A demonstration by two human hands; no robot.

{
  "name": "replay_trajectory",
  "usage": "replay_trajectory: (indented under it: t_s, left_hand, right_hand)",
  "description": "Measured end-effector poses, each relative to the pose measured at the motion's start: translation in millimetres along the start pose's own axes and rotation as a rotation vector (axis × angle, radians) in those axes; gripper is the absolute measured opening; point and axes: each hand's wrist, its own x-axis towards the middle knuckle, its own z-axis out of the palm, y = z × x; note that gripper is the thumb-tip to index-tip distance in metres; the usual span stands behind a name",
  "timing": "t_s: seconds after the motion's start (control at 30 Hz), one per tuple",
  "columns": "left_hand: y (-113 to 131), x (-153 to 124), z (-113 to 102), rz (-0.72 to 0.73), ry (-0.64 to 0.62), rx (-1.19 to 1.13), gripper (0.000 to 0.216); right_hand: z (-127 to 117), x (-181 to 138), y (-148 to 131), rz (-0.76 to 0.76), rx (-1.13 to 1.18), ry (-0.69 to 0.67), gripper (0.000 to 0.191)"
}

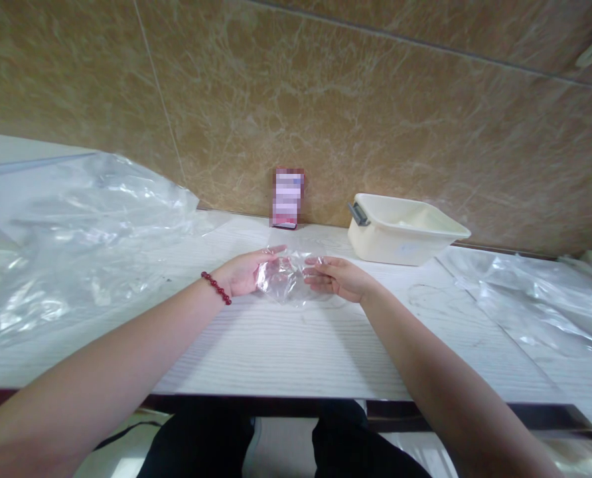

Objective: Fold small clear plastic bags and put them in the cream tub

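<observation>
A crumpled clear plastic bag (290, 284) is held between both hands, just above the pale wood-grain table (286, 352). My left hand (246, 271), with a dark red bead bracelet (216, 287) at its wrist, has its fingers closed on the bag's left side. On the opposite side, my right hand (344, 277) grips the bag, thumb above and fingers below. Its fingertips partly show through the film. Nothing can be made out inside the bag.
Against the brown marbled wall (236, 119) leans a phone (289, 198) with a blurred screen. A cream plastic bin (400, 232) with a grey handle stands to its right. Large clear plastic sheets (91, 219) lie at left, and more plastic film (535, 299) at right.
</observation>
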Motion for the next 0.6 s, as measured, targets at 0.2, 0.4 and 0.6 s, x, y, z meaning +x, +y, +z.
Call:
replay_trajectory:
  t_s: [0.2, 0.4, 0.6]
  left_hand:
    - [0.6, -0.2, -2.0, -0.005, -0.014, -0.014, 0.033]
    - [-1.3, 5.3, -8.2, -0.018, -0.042, 0.003, 0.033]
    - [-1.5, 4.4, -5.4, -0.009, -0.038, 0.004, 0.029]
  right_hand:
    - [-1.5, 2.5, 2.1, -0.022, 0.0, 0.012, 0.02]
    - [-1.7, 3.8, 2.0, 0.0, 0.033, 0.029, 0.023]
    - [4.3, -0.1, -1.7, 0.017, -0.011, 0.066, 0.024]
